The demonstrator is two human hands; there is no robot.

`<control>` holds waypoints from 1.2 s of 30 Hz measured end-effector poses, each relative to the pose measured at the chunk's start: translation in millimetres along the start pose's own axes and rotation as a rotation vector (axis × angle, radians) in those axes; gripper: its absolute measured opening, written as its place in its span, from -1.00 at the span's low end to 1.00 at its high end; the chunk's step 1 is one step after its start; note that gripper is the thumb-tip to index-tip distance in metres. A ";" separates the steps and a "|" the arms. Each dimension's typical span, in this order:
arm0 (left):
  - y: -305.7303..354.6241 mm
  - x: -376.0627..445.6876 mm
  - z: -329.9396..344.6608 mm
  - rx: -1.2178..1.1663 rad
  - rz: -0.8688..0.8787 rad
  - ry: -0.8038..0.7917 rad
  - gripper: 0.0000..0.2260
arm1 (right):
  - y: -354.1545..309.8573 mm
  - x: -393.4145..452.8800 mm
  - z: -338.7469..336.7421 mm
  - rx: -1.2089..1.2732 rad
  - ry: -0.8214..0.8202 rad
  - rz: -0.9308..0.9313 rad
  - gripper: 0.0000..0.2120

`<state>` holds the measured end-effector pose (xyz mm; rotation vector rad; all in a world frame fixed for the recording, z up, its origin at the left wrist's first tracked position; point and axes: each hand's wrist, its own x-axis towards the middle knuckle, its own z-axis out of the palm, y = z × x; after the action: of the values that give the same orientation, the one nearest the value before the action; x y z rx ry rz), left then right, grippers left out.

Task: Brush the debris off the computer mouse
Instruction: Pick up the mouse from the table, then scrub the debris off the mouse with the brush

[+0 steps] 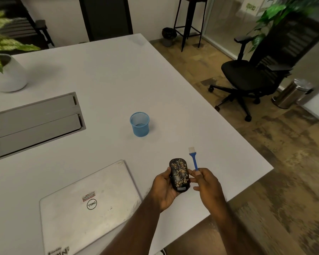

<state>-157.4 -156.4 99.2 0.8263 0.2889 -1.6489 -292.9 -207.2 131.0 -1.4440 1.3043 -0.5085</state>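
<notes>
Here, left to right across my white table (118,85):

- Potted plant (6,70), white pot, at ten o'clock, far corner
- Grey cable hatch (37,124), two flaps closed, at nine o'clock
- White closed laptop (87,205), sticker and logo on the lid, at seven o'clock, near edge
- Blue mesh cup (139,124), upright, at twelve o'clock from my hands, well apart
- My left hand (164,192), curled around the black computer mouse (179,176), lifted above the table; tan debris (180,168) speckles its top
- Blue brush (193,159), pale bristles pointing to twelve o'clock, just beside the mouse at its three o'clock, clear of it
- My right hand (208,184), thumb and fingers pinching the brush handle's lower end
- Black office chair (254,78), on the floor at two o'clock
</notes>
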 end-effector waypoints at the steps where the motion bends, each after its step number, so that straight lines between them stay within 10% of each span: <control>1: -0.7 -8.8 1.1 0.008 -0.007 -0.022 -0.57 | -4.1 -10.1 -4.2 0.000 -0.013 0.001 -0.82; 11: -18.7 -106.3 25.4 0.062 -0.151 -0.221 -0.50 | -39.5 -142.9 -55.9 0.103 0.172 0.041 -0.86; 36: -126.5 -204.5 39.5 0.245 -0.202 -0.098 -0.48 | -11.3 -346.8 -81.0 0.478 0.645 -0.073 -0.91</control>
<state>-281.6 7.6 229.8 0.9184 0.1047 -1.9344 -463.7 66.8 281.9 -0.9516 1.4820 -1.3158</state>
